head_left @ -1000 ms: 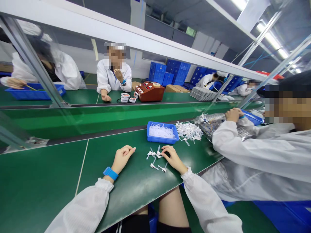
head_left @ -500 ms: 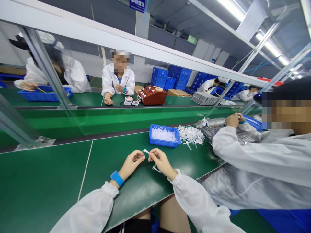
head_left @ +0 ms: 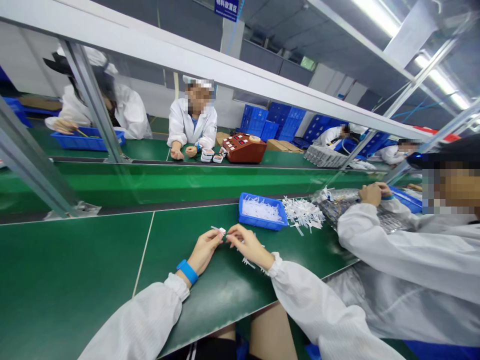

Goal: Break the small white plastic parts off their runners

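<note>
My left hand [head_left: 204,249] pinches a small white plastic piece [head_left: 222,231] between thumb and fingertips, a thin strip of it pointing up and left. Close beside it, my right hand [head_left: 248,246] has its fingers bent and drawn together near the piece. Whatever is between those fingertips is too small to make out. A few loose white plastic pieces [head_left: 248,263] lie on the green table [head_left: 195,310], partly hidden under my right hand. Beyond my hands stands a blue tray [head_left: 262,223] holding many thin white plastic strips [head_left: 258,209].
A heap of white plastic pieces [head_left: 303,212] lies right of the tray. Farther right, a co-worker's sleeve [head_left: 375,232] reaches over a clear plastic bag [head_left: 337,207]. Metal posts [head_left: 92,100] rise behind the table; across it sit people, near a brown-red box with buttons [head_left: 245,148].
The white piece is now in my left fingertips, and my right fingertips have come slightly away from it. The view has shifted a little. The person opposite has lowered a hand to the table.
</note>
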{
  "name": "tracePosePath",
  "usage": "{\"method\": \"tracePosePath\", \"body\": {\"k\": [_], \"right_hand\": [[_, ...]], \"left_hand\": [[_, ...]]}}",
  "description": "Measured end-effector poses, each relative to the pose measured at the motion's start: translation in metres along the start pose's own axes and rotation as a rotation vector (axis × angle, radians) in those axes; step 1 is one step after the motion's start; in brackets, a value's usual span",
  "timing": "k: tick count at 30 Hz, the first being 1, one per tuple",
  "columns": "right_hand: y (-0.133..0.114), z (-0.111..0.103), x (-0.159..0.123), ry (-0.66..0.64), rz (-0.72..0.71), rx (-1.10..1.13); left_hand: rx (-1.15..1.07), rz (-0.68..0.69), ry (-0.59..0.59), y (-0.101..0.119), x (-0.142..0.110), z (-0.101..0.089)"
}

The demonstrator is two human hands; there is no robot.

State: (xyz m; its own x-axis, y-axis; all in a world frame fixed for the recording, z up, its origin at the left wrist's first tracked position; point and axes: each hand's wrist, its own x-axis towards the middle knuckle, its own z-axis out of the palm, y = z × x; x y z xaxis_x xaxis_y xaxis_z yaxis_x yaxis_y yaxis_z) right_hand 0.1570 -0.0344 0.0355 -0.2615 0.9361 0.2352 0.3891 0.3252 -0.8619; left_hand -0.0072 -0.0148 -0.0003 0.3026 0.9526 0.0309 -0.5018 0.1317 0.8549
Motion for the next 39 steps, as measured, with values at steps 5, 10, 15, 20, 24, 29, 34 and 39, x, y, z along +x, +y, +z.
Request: {"method": "tracePosePath", "body": {"k": [5,10,15,20,24,29,34,39], "right_hand": [[0.015,-0.07,0.046,0.358,-0.097,-0.448],[0.053,-0.104,0.08,0.311,0.024,-0.525],[0.074,-0.099,0.082,0.281,0.064,-0.541],[0.066,-0.105,0.084,0.336,0.012,-0.536],[0.036,-0.098,0.082,0.482,-0.137,-0.451],[0.006,-0.052,0.074,0.391,-0.312,-0.315],[0.019,-0.016,0.067,0.434,-0.315,-0.195],[0.03,0.006,0.047,0.198,-0.364,-0.134]], "left_hand": [[-0.02,-0.057,0.069,0.0,0.005,-0.003],[-0.061,-0.066,0.056,-0.001,0.005,-0.005],[-0.077,-0.113,0.052,-0.002,0.005,-0.007],[-0.081,-0.105,0.047,-0.003,0.006,-0.008],[-0.08,-0.065,0.063,-0.002,0.009,-0.011],[-0.02,0.002,0.125,0.003,0.016,-0.018],[0.044,0.031,0.149,0.002,0.021,-0.022],[0.148,0.096,0.175,-0.002,0.023,-0.024]]}}
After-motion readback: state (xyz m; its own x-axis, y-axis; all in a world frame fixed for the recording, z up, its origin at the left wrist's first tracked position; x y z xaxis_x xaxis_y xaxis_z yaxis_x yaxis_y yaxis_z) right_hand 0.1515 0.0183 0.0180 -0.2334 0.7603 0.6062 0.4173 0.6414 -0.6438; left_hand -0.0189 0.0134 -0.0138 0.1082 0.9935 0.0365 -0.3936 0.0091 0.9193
